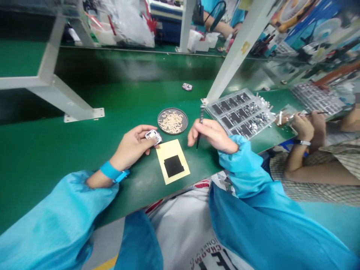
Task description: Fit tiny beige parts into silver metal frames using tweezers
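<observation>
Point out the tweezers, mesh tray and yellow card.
tweezers (201, 112), head view, upper shank
mesh tray (172, 132), head view, near rim
yellow card (168, 149), head view, bare margin

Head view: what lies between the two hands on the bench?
In the head view, a yellow card bearing a black square lies between the left hand and right hand, a round mesh tray beyond.

A round mesh dish (172, 109) sits behind a paper card (168, 150), a compartment tray (228, 96) to its right.
</observation>
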`<act>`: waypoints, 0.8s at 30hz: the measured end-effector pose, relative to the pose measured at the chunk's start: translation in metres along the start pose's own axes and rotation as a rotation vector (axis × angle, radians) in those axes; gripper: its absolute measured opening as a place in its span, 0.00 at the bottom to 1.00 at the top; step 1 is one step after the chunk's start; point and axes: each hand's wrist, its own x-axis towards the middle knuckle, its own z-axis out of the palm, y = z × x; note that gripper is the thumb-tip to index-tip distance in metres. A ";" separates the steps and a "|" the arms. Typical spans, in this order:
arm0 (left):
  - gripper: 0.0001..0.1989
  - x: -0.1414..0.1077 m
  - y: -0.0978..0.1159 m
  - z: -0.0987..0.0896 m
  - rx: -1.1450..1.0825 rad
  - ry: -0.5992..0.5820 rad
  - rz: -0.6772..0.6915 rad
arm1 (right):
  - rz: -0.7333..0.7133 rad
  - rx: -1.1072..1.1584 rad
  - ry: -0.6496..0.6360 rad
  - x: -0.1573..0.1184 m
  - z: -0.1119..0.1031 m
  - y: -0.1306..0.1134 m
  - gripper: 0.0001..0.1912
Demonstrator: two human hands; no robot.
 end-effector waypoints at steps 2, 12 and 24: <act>0.27 -0.002 0.002 0.000 0.021 -0.004 0.005 | -0.015 -0.225 0.195 -0.014 -0.028 -0.012 0.19; 0.22 0.000 0.004 0.000 0.086 -0.021 -0.037 | 0.615 -1.439 0.488 -0.097 -0.192 -0.056 0.09; 0.22 -0.002 0.001 0.002 0.039 -0.010 -0.032 | 0.423 -1.300 0.448 -0.095 -0.214 -0.039 0.13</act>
